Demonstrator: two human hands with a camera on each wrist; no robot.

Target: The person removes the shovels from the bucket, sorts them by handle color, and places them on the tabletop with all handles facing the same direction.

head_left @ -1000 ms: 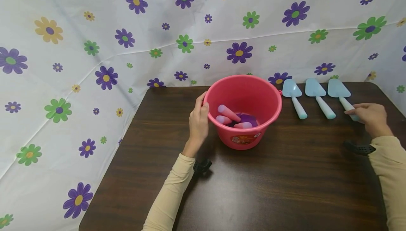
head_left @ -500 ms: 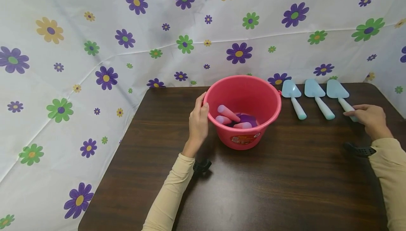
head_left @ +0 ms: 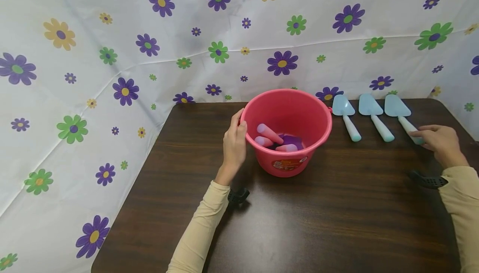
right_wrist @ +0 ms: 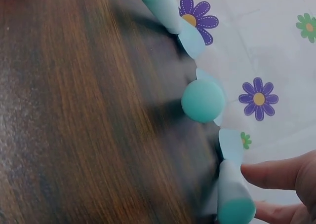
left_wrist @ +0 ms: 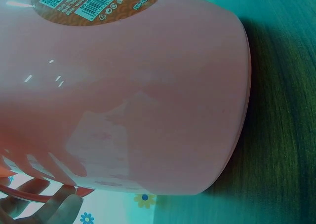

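In the head view, a pink bucket (head_left: 286, 162) stands upright on the table. My left hand (head_left: 235, 143) grips its left side at the rim; the left wrist view shows those fingers (left_wrist: 64, 204) around a thin red handle. Inside the bucket lie three pink-handled shovels (head_left: 270, 133) with purple blades partly visible. Three pale blue toy shovels (head_left: 343, 105), (head_left: 370, 105), (head_left: 397, 105) lie in a row to the right. My right hand (head_left: 441, 140) touches the handle of the rightmost one; thumb and finger stand apart beside that handle (right_wrist: 232, 189) in the right wrist view.
The dark wood table (head_left: 322, 223) has its left edge, back edge and right rear corner in view. A white flowered sheet (head_left: 168, 81) hangs right behind and beside it. Black straps (head_left: 238, 196) sit at both wrists.
My right hand has shifted slightly to the right along the rightmost shovel's handle. My left hand, the bucket and the shovels have stayed in place.
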